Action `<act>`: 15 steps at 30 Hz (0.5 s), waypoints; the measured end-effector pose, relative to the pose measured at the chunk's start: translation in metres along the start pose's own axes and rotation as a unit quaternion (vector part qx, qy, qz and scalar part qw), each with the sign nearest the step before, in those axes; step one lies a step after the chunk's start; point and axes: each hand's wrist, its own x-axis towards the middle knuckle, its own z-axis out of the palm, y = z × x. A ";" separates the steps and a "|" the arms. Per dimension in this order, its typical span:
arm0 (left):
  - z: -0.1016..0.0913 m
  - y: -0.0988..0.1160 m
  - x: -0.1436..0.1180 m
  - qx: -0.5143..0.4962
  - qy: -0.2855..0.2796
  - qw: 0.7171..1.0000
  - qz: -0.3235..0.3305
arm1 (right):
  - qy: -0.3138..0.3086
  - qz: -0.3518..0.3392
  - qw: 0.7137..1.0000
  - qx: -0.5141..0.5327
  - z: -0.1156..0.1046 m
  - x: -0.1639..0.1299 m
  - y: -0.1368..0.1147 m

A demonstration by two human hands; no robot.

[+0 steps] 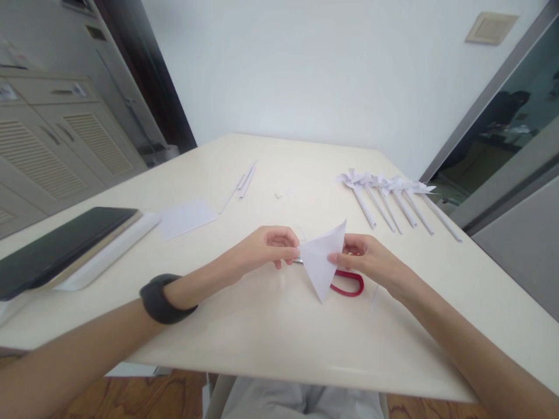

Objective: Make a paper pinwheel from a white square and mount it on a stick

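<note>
A white sheet of paper folded into a triangle (322, 259) is held up over the table in front of me. My right hand (364, 254) pinches its right side, thumb on the near face and fingers behind. At its left corner, my left hand (279, 247) closes thumb and fingertips on the paper. Beneath it lies a pair of scissors (358, 285); one red handle loop shows, and part of the blade peeks out near my left fingertips. The rest of the scissors is hidden by the paper and my right hand.
Several paper pinwheels (395, 192) on rolled sticks lie in a row at the right. Rolled paper sticks (247, 181) and flat paper (187, 219) rest at the left, near a dark tablet-like slab (70, 241). Small scraps (279, 194) lie mid-table. A wall (297, 70) borders the far edge.
</note>
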 end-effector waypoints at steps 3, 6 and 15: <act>-0.001 -0.002 0.001 0.002 0.003 1.000 -0.004 | -0.014 0.004 1.000 0.012 0.000 0.000 0.001; -0.002 -0.005 0.002 0.008 0.015 1.000 -0.002 | -0.019 0.015 1.000 0.018 0.001 0.000 0.001; -0.002 -0.004 0.003 0.024 0.037 0.999 0.011 | -0.035 0.011 0.998 0.042 -0.002 -0.002 0.000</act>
